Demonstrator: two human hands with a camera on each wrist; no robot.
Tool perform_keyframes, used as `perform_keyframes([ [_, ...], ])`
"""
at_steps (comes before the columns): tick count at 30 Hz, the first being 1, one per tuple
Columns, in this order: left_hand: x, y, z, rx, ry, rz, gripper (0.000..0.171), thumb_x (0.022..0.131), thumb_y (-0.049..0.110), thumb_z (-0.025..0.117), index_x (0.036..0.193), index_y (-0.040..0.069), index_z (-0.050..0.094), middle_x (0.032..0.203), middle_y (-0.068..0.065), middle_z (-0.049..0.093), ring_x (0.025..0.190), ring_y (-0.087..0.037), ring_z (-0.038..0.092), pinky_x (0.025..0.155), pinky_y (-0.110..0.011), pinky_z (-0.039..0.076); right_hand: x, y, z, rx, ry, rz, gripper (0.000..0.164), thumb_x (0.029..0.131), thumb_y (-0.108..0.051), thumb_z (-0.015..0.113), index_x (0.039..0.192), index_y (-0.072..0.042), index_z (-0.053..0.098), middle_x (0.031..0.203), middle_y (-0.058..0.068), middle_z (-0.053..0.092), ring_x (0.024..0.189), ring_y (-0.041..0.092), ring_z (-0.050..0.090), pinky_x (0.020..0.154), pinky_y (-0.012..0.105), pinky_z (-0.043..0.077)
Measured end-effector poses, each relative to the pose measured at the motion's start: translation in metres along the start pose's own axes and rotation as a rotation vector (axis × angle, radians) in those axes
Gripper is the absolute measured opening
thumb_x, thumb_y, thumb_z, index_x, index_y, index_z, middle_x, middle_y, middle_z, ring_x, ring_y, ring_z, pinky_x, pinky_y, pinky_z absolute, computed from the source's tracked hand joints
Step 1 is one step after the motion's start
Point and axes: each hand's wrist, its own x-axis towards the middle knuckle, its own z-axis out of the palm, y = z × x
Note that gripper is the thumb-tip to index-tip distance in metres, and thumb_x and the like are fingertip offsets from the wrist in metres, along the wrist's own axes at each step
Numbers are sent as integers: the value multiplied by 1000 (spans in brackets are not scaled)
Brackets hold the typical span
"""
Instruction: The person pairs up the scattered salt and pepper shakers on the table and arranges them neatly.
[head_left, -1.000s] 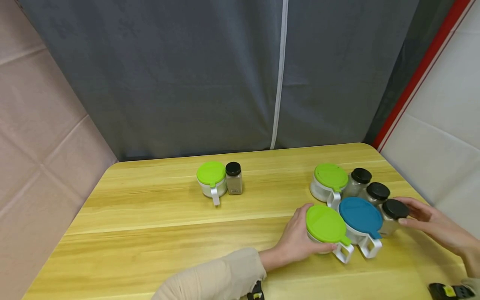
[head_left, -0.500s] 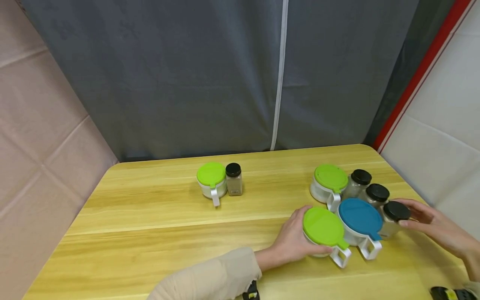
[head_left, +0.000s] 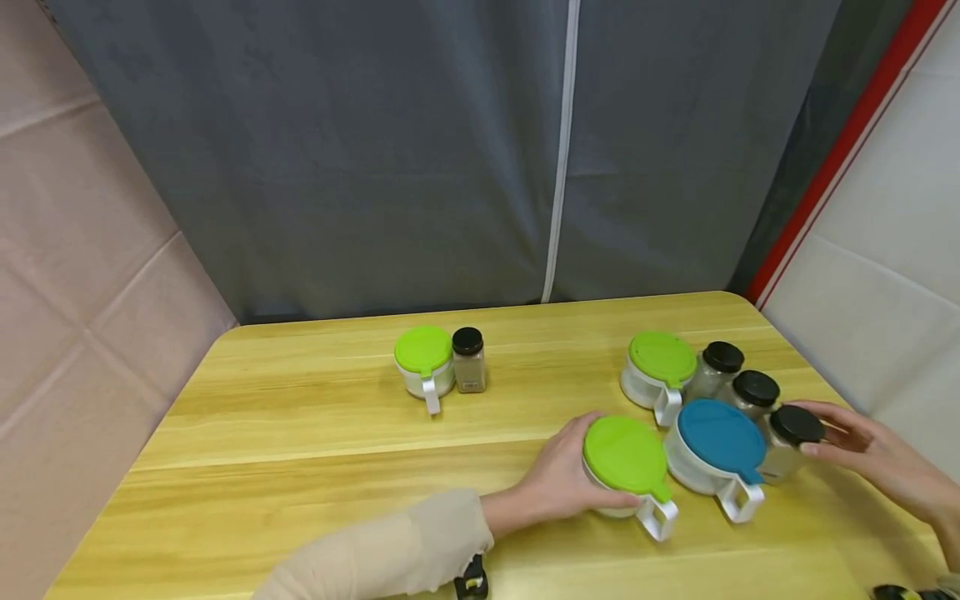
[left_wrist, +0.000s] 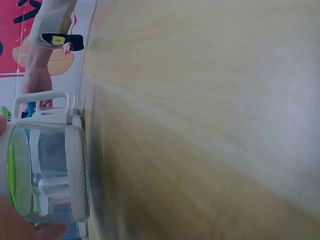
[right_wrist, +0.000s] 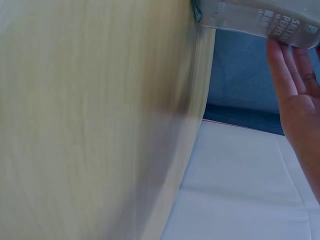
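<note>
My left hand [head_left: 558,475] grips a white-handled seasoning jar with a green lid [head_left: 626,454], thumb at its near side and fingers around the back. In the left wrist view its clear body [left_wrist: 50,172] is tipped sideways by the camera angle. Just right of it stands a like jar with a blue lid [head_left: 722,435], a gap between them. My right hand [head_left: 873,450] holds a black-capped spice bottle [head_left: 786,458] between thumb and fingers, beside the blue-lidded jar. The right wrist view shows "salt and pepper" lettering on this bottle [right_wrist: 255,17].
Behind stand another green-lidded jar [head_left: 652,387] and two black-capped bottles [head_left: 705,379]. Farther left, a green-lidded jar [head_left: 423,367] and a spice bottle [head_left: 470,371] stand side by side on the wooden table [head_left: 285,467]. A grey curtain [head_left: 375,167] hangs behind the table.
My left hand has moved left with the green-lidded jar, opening a gap to the blue-lidded one. My right hand and its spice bottle have shifted slightly right.
</note>
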Motion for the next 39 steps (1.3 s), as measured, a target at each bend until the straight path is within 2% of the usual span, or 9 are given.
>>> perform_keyframes([
  [3,-2,-2,-9,7,-14,4,91,59,45,78,132,16,33,121,8,44,105,-8,43,88,-30,36,-1,-2,-1,-37,1,22,49,89,-23,53,133,-12,33,119,-6,36,109,10,40,71,17,39],
  [7,-5,-5,-20,18,-26,26,90,59,44,79,132,18,33,121,9,44,104,-8,43,88,-30,36,-4,-2,-4,-58,13,60,52,89,-27,53,135,-15,31,120,2,36,112,47,32,70,18,41],
  [10,-8,-7,-27,10,-39,52,88,59,41,79,131,20,34,120,8,44,104,-8,44,88,-29,36,-6,0,-8,-11,46,35,49,89,-22,54,133,-18,34,113,-17,36,110,13,44,64,14,40],
  [11,-9,-8,-29,7,-45,58,88,59,41,80,131,20,34,121,8,44,104,-8,44,88,-29,36,-7,0,-10,20,56,16,49,89,-18,55,133,-18,35,112,-21,36,106,7,47,63,15,42],
  [14,-11,-10,-35,-3,-72,79,88,60,38,80,132,19,33,122,6,44,105,-8,44,89,-29,35,-10,0,-14,74,99,-53,48,87,-9,56,131,-21,39,107,-30,34,90,-20,39,60,14,42],
  [19,-14,-15,-43,-27,-114,106,90,60,37,80,133,16,32,123,5,44,106,-7,44,91,-29,34,-13,-4,-20,143,176,-170,52,83,5,56,127,-20,44,110,-26,39,90,-18,43,61,9,40],
  [27,-12,-21,-61,-28,-154,166,88,61,33,80,132,13,32,121,3,47,104,-6,46,90,-25,35,-6,4,-39,252,276,-371,60,73,25,52,123,-9,50,110,-15,52,93,-8,51,63,8,43],
  [33,-1,-21,-85,-53,-223,214,86,64,26,80,133,8,32,121,0,46,106,-8,45,88,-23,38,-3,-8,-52,309,305,-407,56,72,26,53,120,-4,52,108,-11,55,89,-5,55,65,9,43],
  [39,15,-20,-112,-42,-271,230,87,65,21,79,134,6,30,122,-3,46,108,-9,44,88,-25,38,0,-22,-63,290,330,-378,55,75,22,53,120,-10,52,104,-13,54,87,-7,54,65,7,42],
])
